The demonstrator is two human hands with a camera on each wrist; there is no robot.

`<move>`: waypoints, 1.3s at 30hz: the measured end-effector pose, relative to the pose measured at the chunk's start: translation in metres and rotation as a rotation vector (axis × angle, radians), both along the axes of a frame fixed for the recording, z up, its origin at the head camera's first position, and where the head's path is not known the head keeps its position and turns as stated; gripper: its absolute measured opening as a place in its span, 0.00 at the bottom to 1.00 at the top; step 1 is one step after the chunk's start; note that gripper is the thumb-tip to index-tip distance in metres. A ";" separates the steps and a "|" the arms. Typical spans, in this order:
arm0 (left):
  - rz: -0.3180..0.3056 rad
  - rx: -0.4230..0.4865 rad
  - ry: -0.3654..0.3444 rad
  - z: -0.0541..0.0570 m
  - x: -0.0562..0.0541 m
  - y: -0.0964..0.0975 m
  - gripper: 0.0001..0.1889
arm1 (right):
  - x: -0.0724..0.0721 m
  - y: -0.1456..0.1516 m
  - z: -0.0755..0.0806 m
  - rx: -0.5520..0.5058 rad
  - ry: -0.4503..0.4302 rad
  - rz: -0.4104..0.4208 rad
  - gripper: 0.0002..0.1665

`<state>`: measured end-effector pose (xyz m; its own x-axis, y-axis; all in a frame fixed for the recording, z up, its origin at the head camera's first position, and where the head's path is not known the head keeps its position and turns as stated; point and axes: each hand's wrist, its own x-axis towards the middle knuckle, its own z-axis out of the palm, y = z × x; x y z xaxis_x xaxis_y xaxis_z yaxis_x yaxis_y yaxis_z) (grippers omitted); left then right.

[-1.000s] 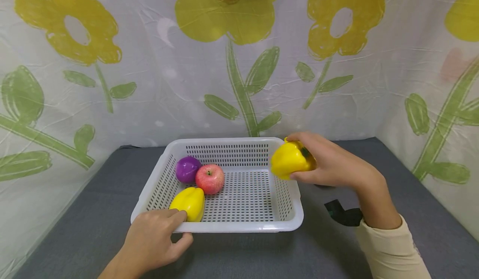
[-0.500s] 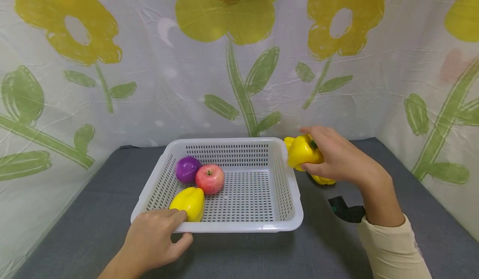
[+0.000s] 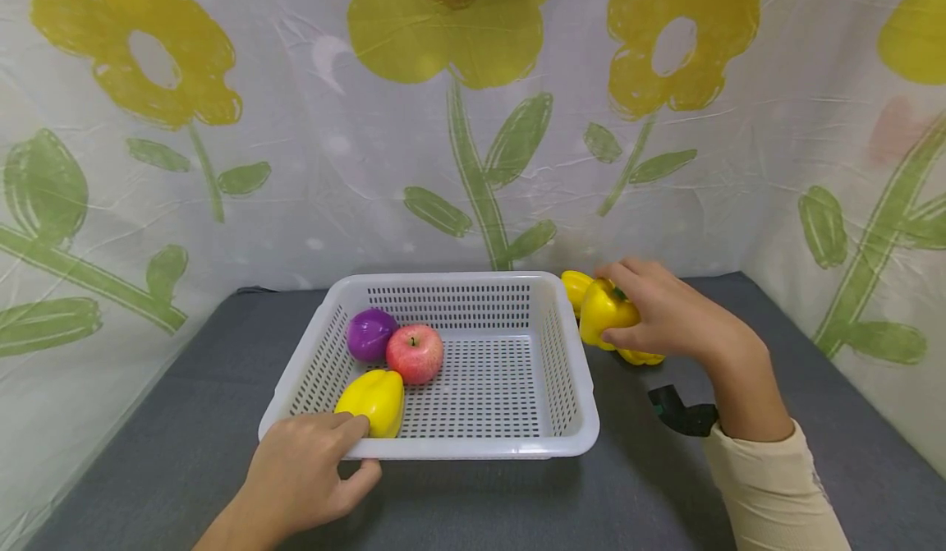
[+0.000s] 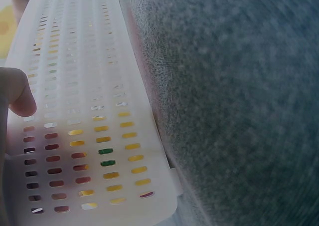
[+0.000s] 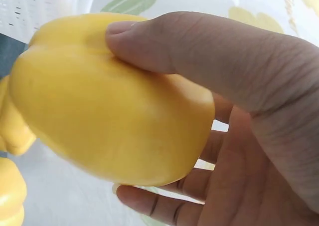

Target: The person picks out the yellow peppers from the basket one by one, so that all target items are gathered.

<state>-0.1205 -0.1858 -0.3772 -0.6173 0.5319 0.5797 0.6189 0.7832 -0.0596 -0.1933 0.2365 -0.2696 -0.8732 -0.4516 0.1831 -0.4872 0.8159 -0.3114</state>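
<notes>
My left hand (image 3: 310, 469) grips the front left rim of a white perforated plastic basket (image 3: 480, 449), fingers over the rim and thumb outside below it. In the left wrist view, the thumb (image 4: 22, 94) lies against the slotted basket wall (image 4: 94, 111). Inside the basket sit a yellow bell pepper (image 3: 378, 399) near my left fingers, a pinkish-red apple (image 3: 415, 354) and a shiny purple ball-like piece (image 3: 371, 335). Right of the basket, my right hand (image 3: 668, 309) holds another yellow bell pepper (image 3: 604, 314). The right wrist view has thumb and fingers wrapped round this pepper (image 5: 109, 106).
Beyond the held pepper, a yellow piece (image 3: 575, 288) stands by the basket's back right corner. Another yellow piece (image 3: 641, 357) shows partly under my right hand. A grey cloth (image 3: 473, 502) covers the table, and a flower-print curtain (image 3: 281, 231) hangs behind.
My right hand has carried its pepper rightward from the basket's right rim to beside it, then slightly down. Yellow pieces behind it have come into view. My left hand has stayed put.
</notes>
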 end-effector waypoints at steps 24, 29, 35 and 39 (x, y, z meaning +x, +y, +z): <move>-0.017 0.013 0.029 -0.001 -0.001 -0.001 0.10 | -0.016 -0.008 -0.018 0.053 -0.340 -0.017 0.38; -0.009 0.012 0.022 -0.001 0.000 0.000 0.10 | -0.018 -0.008 -0.022 0.046 -0.383 0.004 0.37; 0.003 0.009 0.009 0.000 0.000 0.000 0.10 | -0.018 -0.009 -0.025 0.052 -0.371 -0.008 0.40; -0.001 0.011 0.019 -0.001 0.000 0.000 0.10 | -0.017 -0.009 -0.025 0.064 -0.346 -0.006 0.40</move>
<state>-0.1201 -0.1861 -0.3778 -0.6055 0.5260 0.5973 0.6186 0.7832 -0.0626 -0.2106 0.2279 -0.2943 -0.8811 -0.4477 -0.1522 -0.3574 0.8413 -0.4057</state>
